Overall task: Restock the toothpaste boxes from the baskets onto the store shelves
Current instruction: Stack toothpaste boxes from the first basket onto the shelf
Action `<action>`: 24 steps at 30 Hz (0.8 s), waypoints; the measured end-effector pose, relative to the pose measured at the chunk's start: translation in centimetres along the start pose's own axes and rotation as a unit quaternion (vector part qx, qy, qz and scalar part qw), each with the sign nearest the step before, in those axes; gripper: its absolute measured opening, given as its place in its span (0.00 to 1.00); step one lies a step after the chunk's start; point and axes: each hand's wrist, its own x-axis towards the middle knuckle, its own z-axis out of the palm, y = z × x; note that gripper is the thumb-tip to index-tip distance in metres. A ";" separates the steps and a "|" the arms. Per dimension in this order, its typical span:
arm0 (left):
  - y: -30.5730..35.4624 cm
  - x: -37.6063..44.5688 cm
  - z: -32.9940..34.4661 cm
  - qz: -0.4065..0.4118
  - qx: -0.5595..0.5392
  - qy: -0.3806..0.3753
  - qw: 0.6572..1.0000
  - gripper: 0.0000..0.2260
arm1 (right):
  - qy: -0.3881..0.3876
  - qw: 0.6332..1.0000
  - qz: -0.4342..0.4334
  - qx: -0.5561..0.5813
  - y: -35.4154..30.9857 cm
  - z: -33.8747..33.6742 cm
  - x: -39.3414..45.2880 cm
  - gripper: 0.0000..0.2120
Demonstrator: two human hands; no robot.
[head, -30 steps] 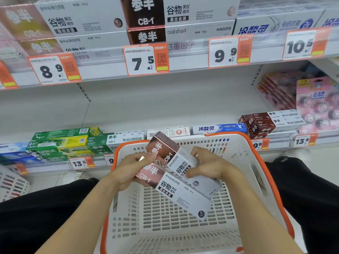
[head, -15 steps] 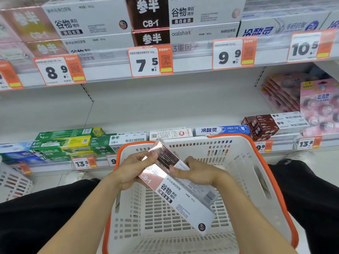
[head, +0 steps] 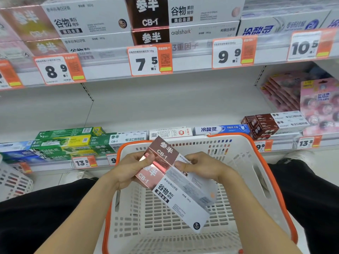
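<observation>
Both hands hold two toothpaste boxes above the white basket (head: 271, 180) with orange rim. Left hand (head: 126, 171) grips the rose-coloured ends of the boxes, thumb on the shiny end flap. Right hand (head: 203, 167) curls round the upper box (head: 166, 153), thumb on its top face. Lower box (head: 176, 198) lies under the upper one, touching it, white end angled down toward the near side of the basket. Upper box is tilted, rose end raised toward the far rim of the basket. Basket interior beneath the boxes shows only slotted floor. Behind the basket, lower shelf (head: 165, 107) carries a row of flat toothpaste boxes: green boxes (head: 64, 142) to the far left of the basket, a blue-and-white box (head: 220, 129) just behind the far rim, dark red boxes (head: 264, 125) to the far right. Above the basket, upper shelf stock (head: 88, 21) of matching boxes sits behind price tags, 7.5 tag (head: 149, 61) roughly centred. Second white basket (head: 12, 180) left of the main basket, partly out of frame. Black-trousered legs either side of the basket.
</observation>
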 end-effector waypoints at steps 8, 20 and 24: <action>0.4 0.0 0.3 0.010 -0.019 0.036 0.999 0.43 | 0.052 0.998 -0.037 -0.010 -0.6 0.0 0.4 0.22; 8.2 -3.6 -2.1 0.110 0.064 0.080 0.989 0.32 | -0.012 0.995 -0.101 0.011 -6.2 0.7 -2.7 0.39; 14.3 -6.7 -2.4 0.168 0.127 0.082 0.974 0.34 | 0.014 0.988 -0.149 0.044 -10.0 0.6 -4.6 0.37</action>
